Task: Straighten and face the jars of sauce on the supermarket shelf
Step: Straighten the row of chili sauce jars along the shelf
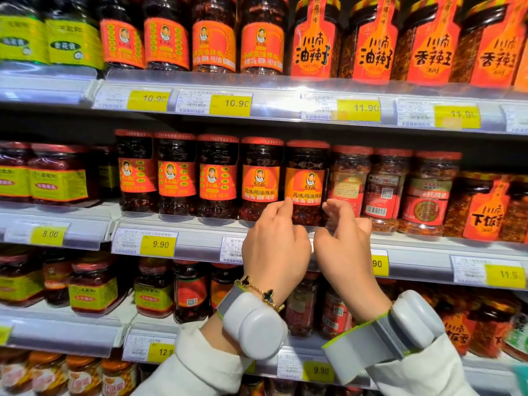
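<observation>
Bright overhead light glares on the price rail (pixel 300 92); edges bend and blur

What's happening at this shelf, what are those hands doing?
A person is tidying sauce jars on the middle shelf of a supermarket rack. The left hand and right hand reach up to either side of one red-lidded chilli jar, fingertips at its lower label, apparently to turn it. Its label sits a little off to the right, while the next jar to its left faces front.
</observation>
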`<action>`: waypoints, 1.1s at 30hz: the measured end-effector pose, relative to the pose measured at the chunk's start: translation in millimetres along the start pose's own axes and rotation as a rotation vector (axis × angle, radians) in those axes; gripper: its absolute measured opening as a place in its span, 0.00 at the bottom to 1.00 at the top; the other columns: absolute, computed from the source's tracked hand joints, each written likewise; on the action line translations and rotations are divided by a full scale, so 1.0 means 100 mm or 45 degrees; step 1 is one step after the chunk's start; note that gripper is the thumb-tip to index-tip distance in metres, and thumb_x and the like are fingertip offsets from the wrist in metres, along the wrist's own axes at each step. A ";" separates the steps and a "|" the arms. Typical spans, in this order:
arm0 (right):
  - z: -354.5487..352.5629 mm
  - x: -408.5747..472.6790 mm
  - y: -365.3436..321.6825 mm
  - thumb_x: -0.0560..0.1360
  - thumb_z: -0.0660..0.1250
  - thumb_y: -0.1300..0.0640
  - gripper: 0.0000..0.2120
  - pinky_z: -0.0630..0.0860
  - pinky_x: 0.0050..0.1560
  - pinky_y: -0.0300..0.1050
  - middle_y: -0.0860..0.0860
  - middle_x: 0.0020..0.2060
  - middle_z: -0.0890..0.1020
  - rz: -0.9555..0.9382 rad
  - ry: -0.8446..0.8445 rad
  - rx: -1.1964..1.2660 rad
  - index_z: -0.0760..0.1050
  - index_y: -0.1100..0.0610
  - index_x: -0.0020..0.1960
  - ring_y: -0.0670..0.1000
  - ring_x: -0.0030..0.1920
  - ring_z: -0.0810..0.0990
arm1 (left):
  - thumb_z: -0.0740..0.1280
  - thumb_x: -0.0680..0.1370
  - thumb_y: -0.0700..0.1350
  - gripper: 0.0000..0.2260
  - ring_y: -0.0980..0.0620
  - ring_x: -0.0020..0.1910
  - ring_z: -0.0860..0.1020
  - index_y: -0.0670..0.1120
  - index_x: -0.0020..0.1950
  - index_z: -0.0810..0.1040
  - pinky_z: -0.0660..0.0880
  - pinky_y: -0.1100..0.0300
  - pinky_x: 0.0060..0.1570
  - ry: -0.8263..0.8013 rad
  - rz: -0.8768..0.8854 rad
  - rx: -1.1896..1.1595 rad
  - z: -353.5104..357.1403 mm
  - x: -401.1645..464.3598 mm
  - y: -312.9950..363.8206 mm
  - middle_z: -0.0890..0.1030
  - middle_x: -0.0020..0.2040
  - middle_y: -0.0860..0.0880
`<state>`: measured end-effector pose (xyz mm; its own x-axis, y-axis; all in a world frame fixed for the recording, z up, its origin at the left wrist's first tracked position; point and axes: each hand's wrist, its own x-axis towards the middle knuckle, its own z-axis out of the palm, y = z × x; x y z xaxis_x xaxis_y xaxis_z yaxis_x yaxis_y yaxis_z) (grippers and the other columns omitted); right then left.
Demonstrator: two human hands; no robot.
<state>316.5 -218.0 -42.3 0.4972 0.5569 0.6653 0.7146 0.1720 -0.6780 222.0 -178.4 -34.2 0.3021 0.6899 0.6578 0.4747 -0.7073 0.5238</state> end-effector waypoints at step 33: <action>-0.59 0.17 0.40 0.70 0.62 0.63 0.21 0.63 0.58 0.48 0.56 0.55 0.78 -0.214 -0.010 -0.425 0.69 0.59 0.63 0.57 0.57 0.72 | 0.60 0.75 0.46 0.24 0.50 0.68 0.67 0.47 0.72 0.63 0.63 0.58 0.63 -0.033 0.060 -0.008 0.46 -0.08 0.45 0.67 0.71 0.50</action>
<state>382.5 -249.1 -39.8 0.3563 0.5501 0.7552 0.9077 -0.0119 -0.4195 279.5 -208.2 -40.8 0.3455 0.6598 0.6673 0.4542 -0.7398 0.4963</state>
